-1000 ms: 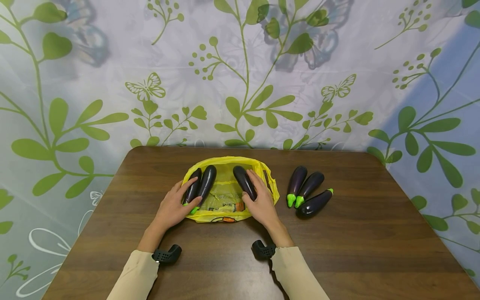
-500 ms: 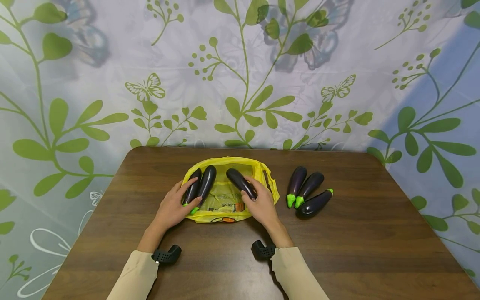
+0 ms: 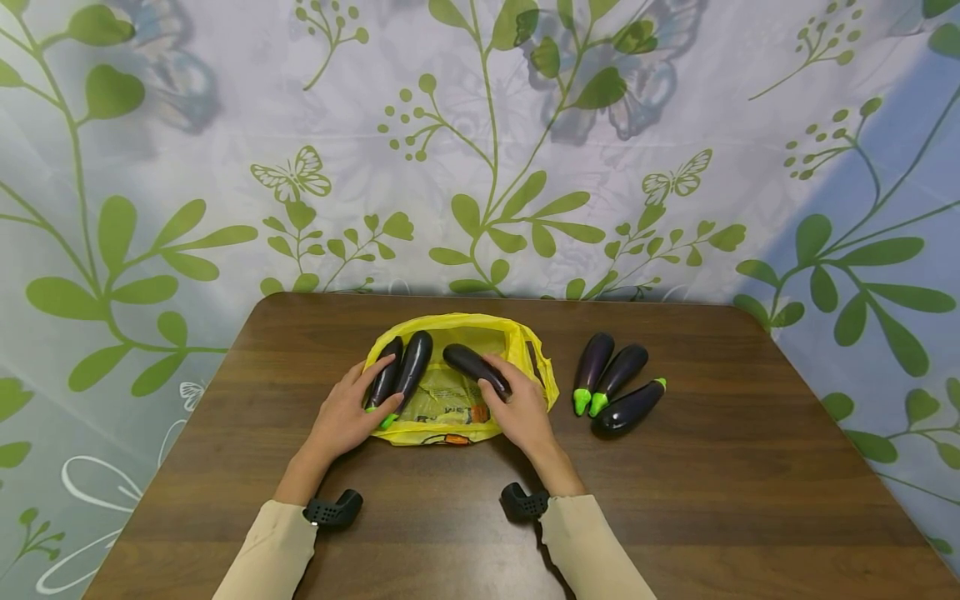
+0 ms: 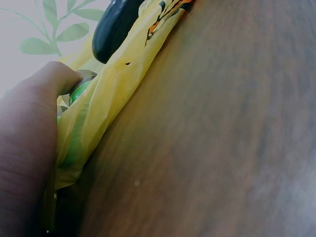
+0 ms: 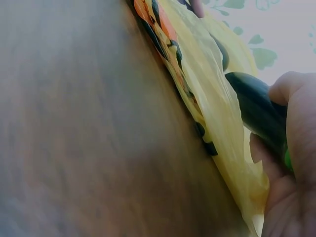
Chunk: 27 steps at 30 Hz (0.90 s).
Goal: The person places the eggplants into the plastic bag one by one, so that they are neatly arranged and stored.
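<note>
A yellow plastic bag (image 3: pixel 420 432) lies with its mouth wide, its rim curving round the eggplants inside. My left hand (image 3: pixel 345 417) holds the bag's left side and the outer eggplant (image 3: pixel 385 385), index finger across it. Its thumb reaches the green stem end of a second eggplant (image 3: pixel 415 365); the other fingers are partly hidden. At the right side of the mouth, my right hand (image 3: pixel 523 417) grips a third eggplant (image 3: pixel 467 362) between thumb and fingers, its far end tilted left. The right wrist view shows this eggplant (image 5: pixel 254 106) over the bag's rim.
Right of the bag, three more eggplants with green stems lie together: one at the left (image 3: pixel 593 367), one in the middle (image 3: pixel 624 367), one at the front (image 3: pixel 628 408). The brown wooden table (image 3: pixel 420 533) ends at a patterned cloth backdrop (image 3: pixel 360 108).
The eggplant in my right hand has swung, its far end turning to the left and slightly down. The left hand, the bag and the other eggplants stay where they were.
</note>
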Each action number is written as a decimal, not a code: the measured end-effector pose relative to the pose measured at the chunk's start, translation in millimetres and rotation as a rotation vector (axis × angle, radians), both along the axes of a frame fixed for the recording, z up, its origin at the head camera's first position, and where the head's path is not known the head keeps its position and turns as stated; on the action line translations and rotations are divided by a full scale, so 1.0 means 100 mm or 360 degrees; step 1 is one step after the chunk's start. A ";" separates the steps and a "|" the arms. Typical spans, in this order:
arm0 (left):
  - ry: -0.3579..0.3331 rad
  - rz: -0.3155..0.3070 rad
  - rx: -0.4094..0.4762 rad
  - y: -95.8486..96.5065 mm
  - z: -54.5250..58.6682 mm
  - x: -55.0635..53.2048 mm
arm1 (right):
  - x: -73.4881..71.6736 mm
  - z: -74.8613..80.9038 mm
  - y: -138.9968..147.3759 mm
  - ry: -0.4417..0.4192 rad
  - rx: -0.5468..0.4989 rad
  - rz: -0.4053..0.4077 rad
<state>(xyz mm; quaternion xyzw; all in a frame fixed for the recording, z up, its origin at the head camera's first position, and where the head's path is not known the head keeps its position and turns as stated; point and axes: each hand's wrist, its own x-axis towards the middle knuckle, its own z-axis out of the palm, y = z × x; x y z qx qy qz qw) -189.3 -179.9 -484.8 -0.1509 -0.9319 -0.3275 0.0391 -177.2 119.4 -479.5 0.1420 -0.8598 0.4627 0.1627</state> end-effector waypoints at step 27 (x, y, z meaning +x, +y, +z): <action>-0.0027 0.0005 -0.0011 0.00 0.02 0.01 | 0.06 0.04 -0.19 -0.0048 0.0005 0.0032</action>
